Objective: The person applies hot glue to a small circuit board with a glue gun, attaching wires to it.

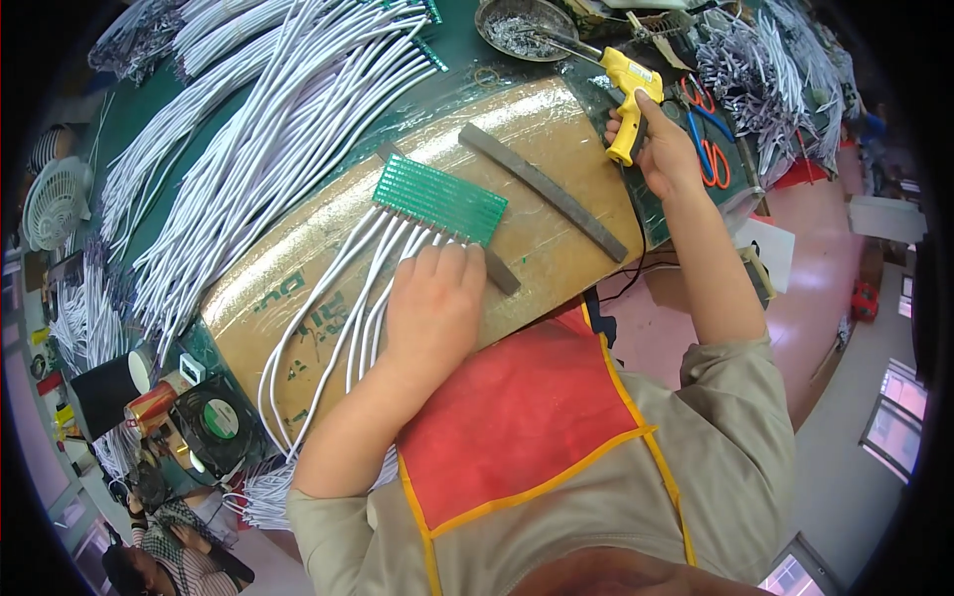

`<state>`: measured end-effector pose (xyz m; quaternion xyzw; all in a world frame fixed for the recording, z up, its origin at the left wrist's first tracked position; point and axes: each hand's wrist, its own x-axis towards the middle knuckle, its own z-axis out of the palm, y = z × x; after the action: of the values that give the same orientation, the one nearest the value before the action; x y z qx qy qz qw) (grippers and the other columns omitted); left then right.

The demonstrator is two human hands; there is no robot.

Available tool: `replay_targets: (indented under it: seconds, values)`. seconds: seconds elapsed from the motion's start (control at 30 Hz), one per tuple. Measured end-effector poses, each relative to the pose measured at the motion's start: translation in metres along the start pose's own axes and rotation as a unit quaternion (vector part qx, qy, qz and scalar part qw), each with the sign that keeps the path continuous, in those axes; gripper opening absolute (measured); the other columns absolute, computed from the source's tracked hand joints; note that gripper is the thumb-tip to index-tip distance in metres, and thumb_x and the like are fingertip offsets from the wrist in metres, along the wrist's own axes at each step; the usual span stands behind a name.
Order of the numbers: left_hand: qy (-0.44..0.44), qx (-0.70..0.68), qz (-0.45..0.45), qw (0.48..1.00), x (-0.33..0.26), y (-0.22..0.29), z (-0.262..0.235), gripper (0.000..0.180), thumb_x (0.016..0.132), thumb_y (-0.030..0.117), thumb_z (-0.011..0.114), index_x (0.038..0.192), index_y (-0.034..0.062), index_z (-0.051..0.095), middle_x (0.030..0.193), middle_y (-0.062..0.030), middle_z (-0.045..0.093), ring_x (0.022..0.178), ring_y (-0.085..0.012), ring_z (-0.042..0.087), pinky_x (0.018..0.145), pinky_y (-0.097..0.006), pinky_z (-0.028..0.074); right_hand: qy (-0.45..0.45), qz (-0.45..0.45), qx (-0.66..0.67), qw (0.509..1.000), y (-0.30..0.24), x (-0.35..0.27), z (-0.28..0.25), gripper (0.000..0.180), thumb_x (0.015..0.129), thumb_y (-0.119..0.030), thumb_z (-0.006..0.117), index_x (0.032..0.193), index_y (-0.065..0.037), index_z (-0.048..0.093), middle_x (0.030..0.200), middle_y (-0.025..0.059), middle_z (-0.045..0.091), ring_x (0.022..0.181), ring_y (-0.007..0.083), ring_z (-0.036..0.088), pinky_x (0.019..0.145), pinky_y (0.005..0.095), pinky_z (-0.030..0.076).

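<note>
My left hand (432,303) lies flat on a row of white cables (343,298), pressing them onto the tape-covered cardboard (556,129). The cable ends meet a panel of green circuit boards (439,197) just beyond my fingertips. A flat grey metal bar (505,273) runs under the board's near edge, next to my fingers. My right hand (664,149) grips a yellow glue gun (628,94) by its handle, held up at the far right of the cardboard, nozzle pointing left toward a metal bowl (525,27). A second grey bar (547,189) lies slanted between the two hands.
Large bundles of white cables (258,119) cover the green bench at left and back. Red and blue scissors (708,139) lie beside the glue gun. A black cooling fan (217,417), cans and a black cup (109,392) sit at lower left. Another person is at bottom left.
</note>
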<state>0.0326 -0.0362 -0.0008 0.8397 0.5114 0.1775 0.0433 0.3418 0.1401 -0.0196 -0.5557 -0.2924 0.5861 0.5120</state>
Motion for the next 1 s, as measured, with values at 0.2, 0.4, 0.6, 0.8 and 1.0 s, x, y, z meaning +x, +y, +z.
replay_targets:
  seconds: [0.2,0.4,0.6,0.8,1.0]
  values:
    - [0.012,-0.027,0.007,1.000,0.000,-0.004,-0.002,0.032,0.079,0.011,0.066,0.110,0.0042,0.068,0.088,-0.0071,0.057,0.085,-0.0256,0.058,0.073,-0.040,0.045,0.036,0.009,-0.261,0.965,-0.015,-0.016,-0.022,0.058,0.098,-0.036,0.068,0.142,-0.001,0.055,0.126,0.0082,0.066,0.110,0.0198,0.065,0.090,0.0337,0.053]
    - [0.022,-0.013,0.017,1.000,0.001,-0.005,0.003,0.021,0.080,0.012,0.062,0.099,0.0047,0.067,0.089,-0.0065,0.057,0.088,-0.0242,0.057,0.075,-0.037,0.044,0.054,-0.145,-0.416,0.896,-0.022,-0.034,-0.014,0.059,0.097,-0.029,0.071,0.145,-0.001,0.054,0.129,0.0093,0.066,0.112,0.0157,0.063,0.089,0.0301,0.051]
    - [0.016,-0.033,0.009,0.999,0.000,-0.010,0.002,0.021,0.080,0.013,0.063,0.099,0.0048,0.068,0.090,-0.0081,0.059,0.090,-0.0257,0.059,0.077,-0.039,0.046,-0.149,-0.209,-0.432,0.865,-0.017,-0.054,0.060,0.052,0.092,-0.026,0.076,0.135,0.000,0.062,0.115,0.0095,0.071,0.105,0.0165,0.067,0.094,0.0308,0.053]
    - [0.031,-0.118,-0.072,0.990,-0.002,-0.032,-0.024,0.032,0.084,0.017,0.070,0.113,0.0048,0.069,0.104,-0.0150,0.066,0.103,-0.0338,0.063,0.091,-0.046,0.051,-0.270,-0.195,-0.490,0.805,-0.003,-0.069,0.134,0.050,0.094,-0.021,0.074,0.138,0.000,0.060,0.117,0.0085,0.070,0.105,0.0131,0.065,0.093,0.0287,0.052]
    - [0.114,-0.086,-0.187,0.972,-0.008,-0.088,-0.024,0.039,0.085,0.026,0.072,0.116,0.0032,0.069,0.110,-0.0177,0.068,0.104,-0.0369,0.063,0.092,-0.049,0.050,-0.292,-0.099,-0.451,0.838,0.021,-0.051,0.155,0.055,0.090,-0.023,0.078,0.136,0.000,0.060,0.100,0.0047,0.068,0.085,0.0103,0.061,0.075,0.0255,0.051]
